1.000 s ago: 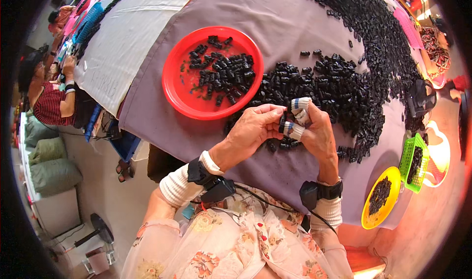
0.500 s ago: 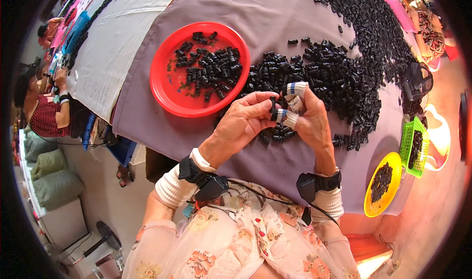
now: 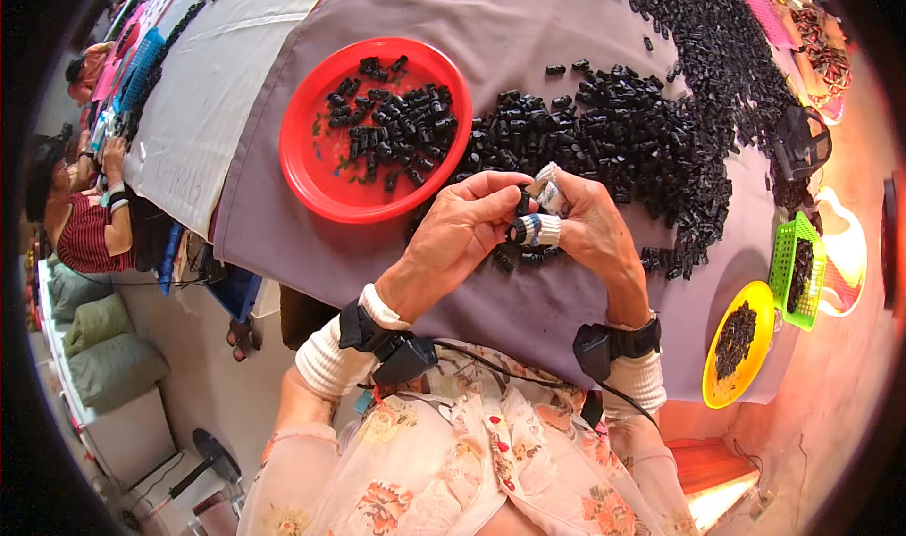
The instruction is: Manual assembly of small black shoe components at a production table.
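My left hand (image 3: 451, 243) pinches a small black plastic cylindrical piece (image 3: 523, 202) between thumb and fingertips. Meeting it from the other side, my right hand (image 3: 604, 234) closes its thumb and forefinger about the same spot. White knitted finger covers with blue stripes (image 3: 540, 229) sheathe those two digits and partly hide what they grip. Behind both hands spreads a heap of similar black pieces (image 3: 604, 140). To the left of the heap stands a round red tray (image 3: 300, 159) with many such pieces inside.
A longer bank of black pieces (image 3: 727, 74) runs along the table's right side. At the right edge are a yellow dish (image 3: 714, 385) and a green basket (image 3: 783, 262), both holding black bits. On the far left sits another person (image 3: 94, 225) at a white-covered table (image 3: 226, 74).
My right hand's fingers have drawn in closer to the black piece, and the covered fingertips have shifted slightly left. The whole view has moved a little. My left hand keeps its pinch.
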The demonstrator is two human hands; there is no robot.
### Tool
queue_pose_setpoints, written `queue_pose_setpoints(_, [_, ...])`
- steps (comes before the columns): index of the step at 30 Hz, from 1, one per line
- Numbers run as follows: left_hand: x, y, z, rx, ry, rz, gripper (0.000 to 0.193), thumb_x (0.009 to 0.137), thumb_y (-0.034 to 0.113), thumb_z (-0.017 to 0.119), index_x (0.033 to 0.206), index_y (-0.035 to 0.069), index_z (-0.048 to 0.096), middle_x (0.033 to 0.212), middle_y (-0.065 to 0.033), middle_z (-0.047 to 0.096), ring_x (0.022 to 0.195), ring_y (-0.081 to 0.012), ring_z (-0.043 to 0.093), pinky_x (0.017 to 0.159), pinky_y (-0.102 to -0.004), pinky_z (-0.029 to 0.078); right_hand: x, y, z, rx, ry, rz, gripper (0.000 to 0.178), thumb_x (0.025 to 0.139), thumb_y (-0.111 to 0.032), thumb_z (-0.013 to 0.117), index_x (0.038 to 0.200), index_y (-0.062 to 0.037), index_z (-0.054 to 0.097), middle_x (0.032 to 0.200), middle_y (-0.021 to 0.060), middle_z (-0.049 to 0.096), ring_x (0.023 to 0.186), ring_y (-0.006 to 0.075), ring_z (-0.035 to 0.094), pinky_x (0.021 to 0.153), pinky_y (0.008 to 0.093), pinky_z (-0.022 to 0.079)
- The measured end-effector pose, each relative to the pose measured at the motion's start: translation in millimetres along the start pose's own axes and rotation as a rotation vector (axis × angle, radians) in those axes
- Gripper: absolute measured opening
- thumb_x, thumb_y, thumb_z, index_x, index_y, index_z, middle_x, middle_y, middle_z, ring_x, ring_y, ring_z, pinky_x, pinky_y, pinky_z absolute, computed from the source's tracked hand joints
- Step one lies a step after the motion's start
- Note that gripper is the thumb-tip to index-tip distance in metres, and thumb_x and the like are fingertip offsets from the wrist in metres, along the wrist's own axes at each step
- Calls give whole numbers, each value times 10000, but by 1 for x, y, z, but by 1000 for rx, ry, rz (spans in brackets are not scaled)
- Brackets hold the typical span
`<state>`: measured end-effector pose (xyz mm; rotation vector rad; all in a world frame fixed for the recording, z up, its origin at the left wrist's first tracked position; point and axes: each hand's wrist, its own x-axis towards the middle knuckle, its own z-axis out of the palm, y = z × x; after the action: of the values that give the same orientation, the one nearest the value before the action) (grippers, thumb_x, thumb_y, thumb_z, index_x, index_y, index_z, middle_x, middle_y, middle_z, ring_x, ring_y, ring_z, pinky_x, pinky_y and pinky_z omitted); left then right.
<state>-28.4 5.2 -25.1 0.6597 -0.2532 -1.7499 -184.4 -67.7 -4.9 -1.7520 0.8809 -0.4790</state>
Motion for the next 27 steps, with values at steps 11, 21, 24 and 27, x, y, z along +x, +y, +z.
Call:
queue_pose_setpoints(11, [2,1,-3,8,-10,9,186,881,80,514,1043,-7,537,963,-92,609,856,-160,600,783,-303,496,2,1,-1,14,-88,-23,305,683,-227,710,798,2,544,563,22,463,538,75,395,480,261,360])
queue_pose_setpoints(21, [2,-2,-4,4,14,9,175,874,76,522,1029,-2,543,952,-88,611,861,-160,598,773,-306,496,-1,-4,-1,-37,-96,-101,283,710,-214,697,783,4,532,539,45,443,532,79,373,477,275,364])
queue_pose_setpoints(24, [1,0,1,-29,-21,2,175,874,75,522,1031,1,540,945,-87,611,851,-160,602,769,-305,497,-1,-7,-3,-58,-47,-73,287,701,-217,704,779,-2,532,532,42,451,517,87,373,472,277,364])
queue_pose_setpoints(27, [1,0,0,-27,-7,9,173,874,72,520,1032,3,537,944,-88,611,841,-159,604,765,-304,499,1,-5,-2,-69,-50,-61,287,690,-216,713,775,-9,535,534,41,459,512,83,373,468,273,363])
